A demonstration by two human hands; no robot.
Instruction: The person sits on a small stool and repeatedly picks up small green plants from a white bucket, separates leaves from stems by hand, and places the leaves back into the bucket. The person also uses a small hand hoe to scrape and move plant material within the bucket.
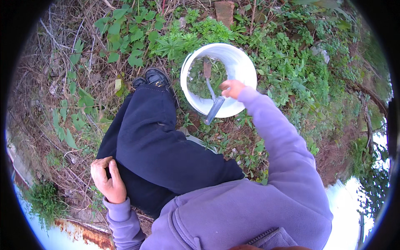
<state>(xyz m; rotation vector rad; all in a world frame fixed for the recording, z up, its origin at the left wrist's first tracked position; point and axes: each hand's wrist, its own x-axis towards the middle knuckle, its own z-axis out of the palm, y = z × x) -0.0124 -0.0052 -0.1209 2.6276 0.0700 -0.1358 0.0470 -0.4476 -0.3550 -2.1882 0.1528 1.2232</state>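
A white bucket (pixel 246 75) stands among the weeds ahead of me, with green plants (pixel 217 75) visible inside its rim. Across it lies a hand trowel, its brown blade (pixel 207 68) inside and its grey handle (pixel 214 111) sticking out over the near rim. My right hand (pixel 234 88) is over the bucket's right side, just beside the handle's upper end. Its fingers are slightly blurred and loosely bent, a little apart, with nothing plainly in them. My left hand (pixel 108 180) rests on my dark trouser leg at the left, fingers bent and thumb apart, holding nothing.
My bent legs (pixel 158 137) and black shoes (pixel 158 78) are left of the bucket. Leafy weeds (pixel 291 71) grow around it, and dry stems (pixel 54 83) cover the left side. A brick (pixel 224 13) lies beyond the bucket. Branches (pixel 368 116) stand at the far right.
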